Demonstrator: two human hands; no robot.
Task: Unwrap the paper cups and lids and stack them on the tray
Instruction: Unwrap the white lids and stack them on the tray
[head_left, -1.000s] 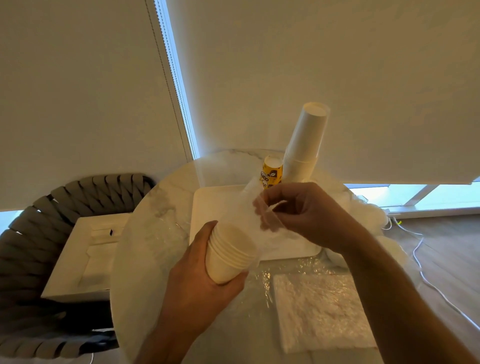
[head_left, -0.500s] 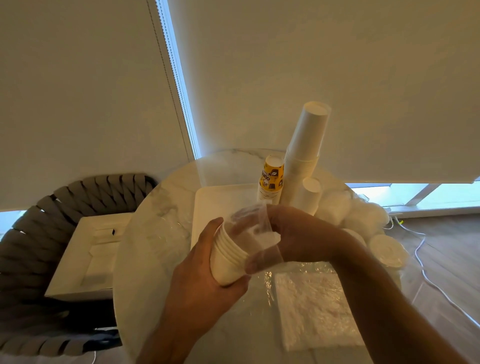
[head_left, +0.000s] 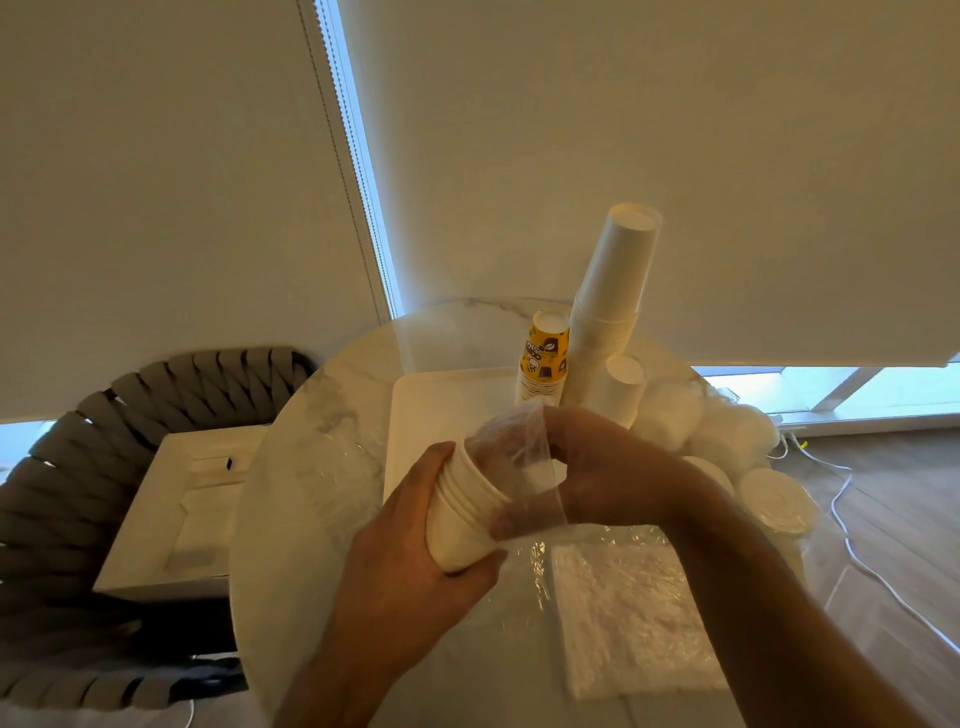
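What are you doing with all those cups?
A person is unwrapping paper cups. The left hand holds a small stack of cups, and the right hand reaches into the clear plastic wrap at its open end. Taller cup stacks already stand at the white tray.

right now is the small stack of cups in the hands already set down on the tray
No, the left hand grips the small cup stack above the table, short of the white tray, with the right hand in its plastic wrap.
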